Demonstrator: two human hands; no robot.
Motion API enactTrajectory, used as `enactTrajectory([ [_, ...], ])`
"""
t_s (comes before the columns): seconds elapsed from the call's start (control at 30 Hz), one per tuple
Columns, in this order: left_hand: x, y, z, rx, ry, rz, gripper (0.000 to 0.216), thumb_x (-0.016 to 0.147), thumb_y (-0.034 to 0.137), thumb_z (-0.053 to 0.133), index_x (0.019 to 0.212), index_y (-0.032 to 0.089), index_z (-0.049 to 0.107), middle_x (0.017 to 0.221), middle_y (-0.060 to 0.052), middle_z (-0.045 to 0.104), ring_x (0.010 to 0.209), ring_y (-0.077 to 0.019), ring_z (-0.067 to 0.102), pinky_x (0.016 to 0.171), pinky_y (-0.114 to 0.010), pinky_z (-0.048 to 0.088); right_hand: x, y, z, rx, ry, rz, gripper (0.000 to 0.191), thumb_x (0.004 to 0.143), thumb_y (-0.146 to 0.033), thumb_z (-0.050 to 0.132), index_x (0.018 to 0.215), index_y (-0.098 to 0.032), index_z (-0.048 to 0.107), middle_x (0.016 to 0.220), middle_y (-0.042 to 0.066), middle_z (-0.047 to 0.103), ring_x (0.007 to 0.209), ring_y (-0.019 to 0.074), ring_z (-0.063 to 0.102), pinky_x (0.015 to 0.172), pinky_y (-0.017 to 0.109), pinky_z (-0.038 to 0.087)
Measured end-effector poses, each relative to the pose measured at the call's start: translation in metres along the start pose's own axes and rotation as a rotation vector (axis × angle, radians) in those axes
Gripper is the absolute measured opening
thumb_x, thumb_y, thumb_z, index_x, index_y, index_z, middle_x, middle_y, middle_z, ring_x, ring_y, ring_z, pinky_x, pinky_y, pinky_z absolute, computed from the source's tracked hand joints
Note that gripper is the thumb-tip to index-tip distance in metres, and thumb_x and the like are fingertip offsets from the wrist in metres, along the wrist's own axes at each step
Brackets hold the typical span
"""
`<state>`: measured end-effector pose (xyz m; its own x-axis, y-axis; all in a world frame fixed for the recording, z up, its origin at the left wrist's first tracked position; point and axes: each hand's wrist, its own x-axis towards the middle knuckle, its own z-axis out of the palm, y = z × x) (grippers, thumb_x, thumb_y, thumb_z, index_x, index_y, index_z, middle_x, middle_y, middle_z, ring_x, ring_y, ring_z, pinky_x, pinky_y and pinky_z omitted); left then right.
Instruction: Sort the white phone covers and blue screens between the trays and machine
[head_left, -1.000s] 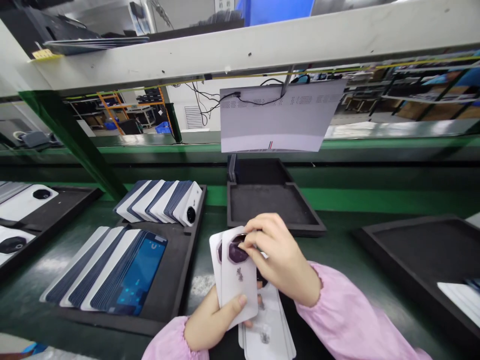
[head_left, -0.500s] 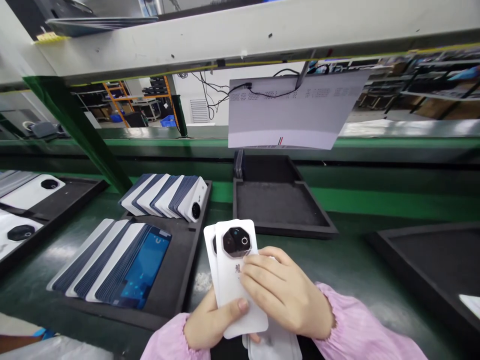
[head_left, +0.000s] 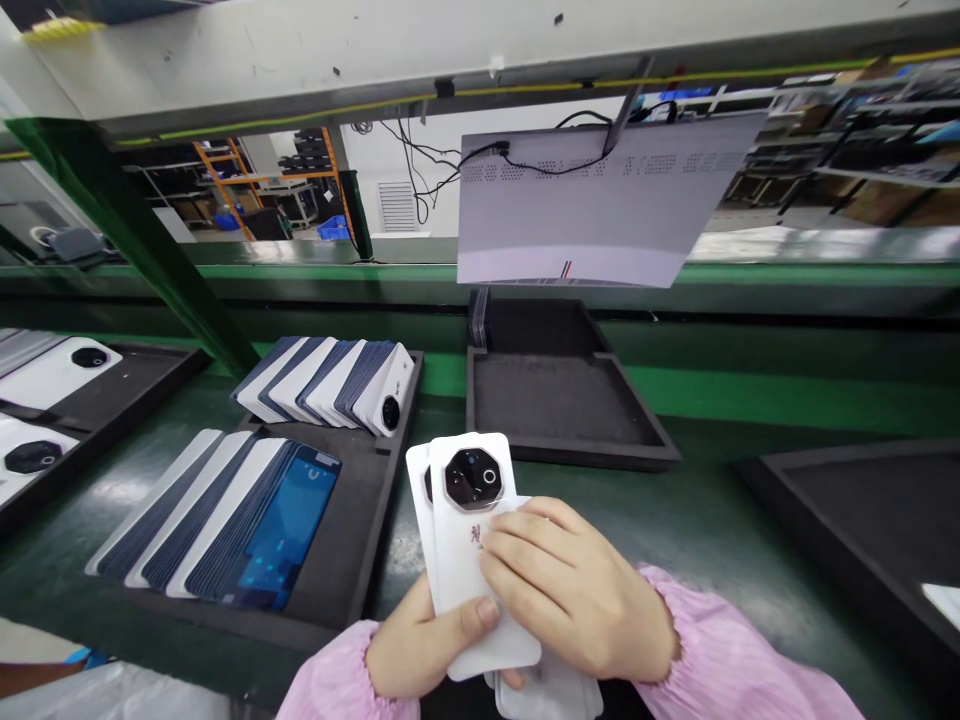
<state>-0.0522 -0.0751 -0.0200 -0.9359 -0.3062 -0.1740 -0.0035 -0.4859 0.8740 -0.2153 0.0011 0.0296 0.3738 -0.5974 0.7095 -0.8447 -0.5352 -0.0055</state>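
Since a second ago, the right hand (head_left: pixel 581 590) has dropped from the camera window (head_left: pixel 472 478) to lie across two white panels (head_left: pixel 459 562); its thumb hidden, I cannot tell if it grips. Near the worktop's (head_left: pixel 705 545) front edge, the left hand (head_left: pixel 416 642) clasps them, likely for steadiness. The nearer tray (head_left: pixel 337 560) holds fanned stacks (head_left: pixel 232 510); the far tray (head_left: pixel 551 400), a dark bundle (head_left: pixel 480 318) in its back-left corner.

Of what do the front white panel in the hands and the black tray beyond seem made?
Front white panel: perhaps plastic or coated glass, satin; its face looks smooth, evenly pale.
Black tray: probably dense foam, matte; its surface reflects little light.
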Motion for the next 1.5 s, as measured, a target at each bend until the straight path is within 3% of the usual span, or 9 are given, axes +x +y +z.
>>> enactTrajectory([
  [0.33,0.002,-0.003,0.000,-0.022,-0.046,0.005,0.033,0.085,0.036,0.059,0.101,0.007,0.063,0.074,-0.012,0.066,0.063,-0.0168,0.065,0.058,-0.022,0.053,0.001,0.003,-0.003,0.016,0.064,0.019,0.025,0.098,-0.013,0.037,0.091,-0.003,0.059,0.095,0.015,0.059,0.092,0.0266,0.055,0.075,0.041,0.046],
  [0.5,0.005,-0.006,-0.001,0.014,-0.137,-0.028,0.034,0.082,0.030,0.064,0.111,0.014,0.058,0.099,-0.012,0.063,0.070,-0.0127,0.063,0.062,-0.020,0.052,-0.005,0.022,-0.008,0.172,0.039,0.536,0.050,0.090,-0.037,0.061,0.128,-0.010,0.044,0.132,0.018,0.036,0.122,0.0324,0.037,0.097,0.048,0.039],
  [0.6,0.007,-0.008,-0.002,0.048,-0.140,-0.011,0.036,0.080,0.028,0.065,0.113,0.014,0.057,0.094,-0.011,0.063,0.073,-0.0151,0.063,0.064,-0.023,0.052,-0.013,0.045,-0.020,0.491,-0.029,0.737,0.047,0.085,-0.036,0.066,0.124,-0.018,0.046,0.121,0.011,0.049,0.106,0.0246,0.052,0.088,0.037,0.048],
  [0.8,0.006,0.007,0.000,-0.058,-0.034,-0.002,0.039,0.084,0.035,0.059,0.115,0.012,0.060,0.104,-0.018,0.063,0.092,-0.0257,0.062,0.064,-0.026,0.054,-0.038,0.083,-0.065,0.688,0.617,1.072,0.026,0.079,-0.034,0.071,0.092,-0.017,0.057,0.076,0.001,0.056,0.058,0.0111,0.052,0.049,0.017,0.045],
  [0.87,0.005,0.012,0.001,-0.105,-0.036,0.000,0.039,0.083,0.036,0.059,0.112,0.009,0.062,0.097,-0.018,0.064,0.091,-0.0264,0.062,0.060,-0.024,0.053,-0.043,0.085,-0.067,0.725,0.456,1.109,0.027,0.078,-0.037,0.072,0.087,-0.016,0.057,0.070,0.001,0.055,0.053,0.0110,0.049,0.045,0.017,0.043],
  [1.03,0.004,0.018,0.004,-0.216,0.026,0.038,0.034,0.082,0.030,0.062,0.110,0.011,0.063,0.105,-0.016,0.063,0.090,-0.0286,0.063,0.060,-0.026,0.054,-0.039,0.061,-0.019,0.564,-0.451,0.916,0.009,0.085,-0.021,0.063,0.083,-0.015,0.056,0.072,0.000,0.057,0.061,0.0142,0.056,0.051,0.020,0.044],
  [1.17,0.004,0.018,0.004,-0.231,0.063,0.047,0.032,0.082,0.028,0.062,0.109,0.013,0.063,0.107,-0.015,0.062,0.086,-0.0284,0.064,0.058,-0.028,0.055,-0.035,0.041,0.016,0.108,-0.599,0.880,0.017,0.074,-0.014,0.075,0.073,-0.012,0.058,0.077,0.005,0.053,0.069,0.0203,0.056,0.059,0.028,0.046],
  [1.33,0.004,0.013,0.000,-0.132,-0.012,-0.047,0.035,0.081,0.032,0.063,0.110,0.013,0.064,0.111,-0.016,0.060,0.088,-0.0278,0.063,0.069,-0.034,0.055,-0.034,0.034,0.012,-0.092,-0.465,0.878,0.028,0.068,-0.003,0.074,0.090,-0.011,0.058,0.091,0.009,0.050,0.081,0.0261,0.053,0.060,0.033,0.048],
  [1.5,0.005,0.004,0.002,0.016,-0.119,-0.117,0.038,0.083,0.035,0.061,0.114,0.013,0.062,0.108,-0.017,0.062,0.095,-0.0271,0.062,0.082,-0.039,0.051,-0.020,0.028,-0.016,0.244,0.161,0.675,0.013,0.087,-0.013,0.056,0.099,-0.016,0.056,0.097,0.006,0.049,0.085,0.0183,0.052,0.074,0.032,0.046],
])
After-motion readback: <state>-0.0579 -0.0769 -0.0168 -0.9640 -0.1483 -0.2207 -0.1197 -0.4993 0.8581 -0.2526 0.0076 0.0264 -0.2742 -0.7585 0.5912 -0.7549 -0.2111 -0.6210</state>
